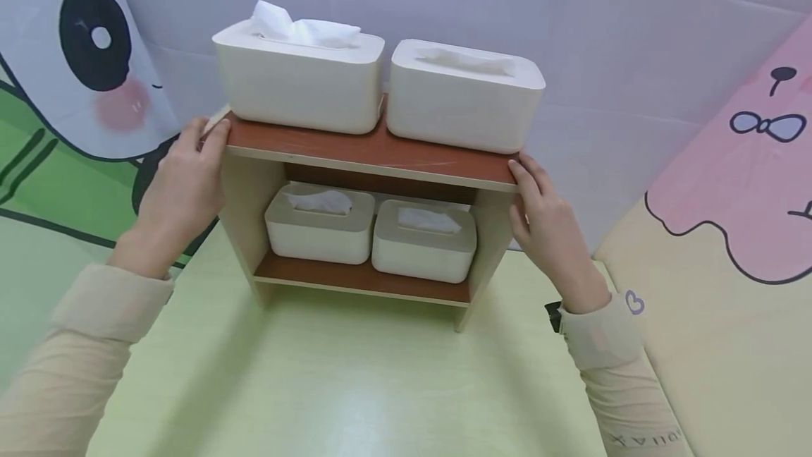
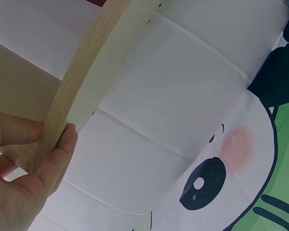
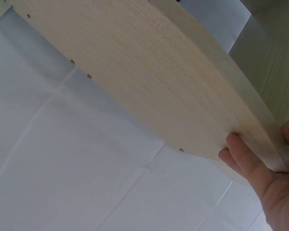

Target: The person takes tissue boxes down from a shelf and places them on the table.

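Note:
A small two-tier wooden shelf (image 1: 304, 144) with reddish-brown boards and pale side panels stands on the table. My left hand (image 1: 184, 192) grips its upper left corner. In the left wrist view, fingers lie on both faces of the side panel (image 2: 82, 72). At the upper right corner, my right hand (image 1: 550, 235) holds the other side panel (image 3: 183, 86), its fingers spread over both faces. Two white tissue boxes, one on the left (image 1: 304, 87) and one on the right (image 1: 463, 110), sit on top. The lower board carries a left tissue box (image 1: 317, 240) and a right one (image 1: 423, 252).
The pale green table (image 1: 355, 379) extends in front of the shelf. Behind it hangs a light wall sheet (image 1: 634, 55). Cartoon prints flank it: a big-eyed figure (image 1: 120, 108) on the left and a pink one (image 1: 748, 182) on the right.

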Demonstrator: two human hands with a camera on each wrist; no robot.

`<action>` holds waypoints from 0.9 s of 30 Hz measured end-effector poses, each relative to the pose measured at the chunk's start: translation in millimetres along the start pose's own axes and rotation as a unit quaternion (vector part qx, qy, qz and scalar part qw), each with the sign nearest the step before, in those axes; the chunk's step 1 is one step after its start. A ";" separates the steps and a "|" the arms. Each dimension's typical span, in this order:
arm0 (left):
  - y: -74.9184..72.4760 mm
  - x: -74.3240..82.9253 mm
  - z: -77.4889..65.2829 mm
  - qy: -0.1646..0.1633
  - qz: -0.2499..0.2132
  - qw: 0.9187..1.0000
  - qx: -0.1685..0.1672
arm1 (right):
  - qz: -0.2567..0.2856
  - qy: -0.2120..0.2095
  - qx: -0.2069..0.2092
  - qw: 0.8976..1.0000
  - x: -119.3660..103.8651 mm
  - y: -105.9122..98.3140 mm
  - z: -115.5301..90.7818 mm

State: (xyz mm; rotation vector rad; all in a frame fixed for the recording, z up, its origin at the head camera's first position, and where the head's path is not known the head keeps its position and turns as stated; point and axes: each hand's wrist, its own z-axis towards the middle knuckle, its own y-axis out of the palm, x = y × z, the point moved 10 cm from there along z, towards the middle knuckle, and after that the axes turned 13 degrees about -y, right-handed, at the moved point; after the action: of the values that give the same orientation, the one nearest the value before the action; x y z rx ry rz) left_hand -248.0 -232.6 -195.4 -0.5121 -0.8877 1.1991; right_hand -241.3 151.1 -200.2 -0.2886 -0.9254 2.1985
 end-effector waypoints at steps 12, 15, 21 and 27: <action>3.3 15.7 1.4 0.014 0.003 1.000 0.005 | 0.003 0.012 0.007 1.000 8.3 -9.6 -7.5; 6.0 20.7 1.8 0.018 0.004 1.000 0.000 | 0.001 0.017 0.010 1.000 11.6 -12.2 -11.1; 10.9 28.8 1.6 0.019 0.007 1.000 -0.016 | -0.008 0.019 0.017 1.000 16.6 -17.8 -15.4; 13.8 35.7 1.8 0.026 0.009 0.999 -0.016 | -0.008 0.022 0.023 0.999 21.3 -22.7 -18.6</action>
State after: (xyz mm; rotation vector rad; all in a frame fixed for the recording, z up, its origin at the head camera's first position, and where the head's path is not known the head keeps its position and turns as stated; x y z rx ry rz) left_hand -253.9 -194.8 -193.6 -0.5759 -0.8611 1.1849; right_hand -236.0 186.8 -196.3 -0.3053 -0.8494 2.1875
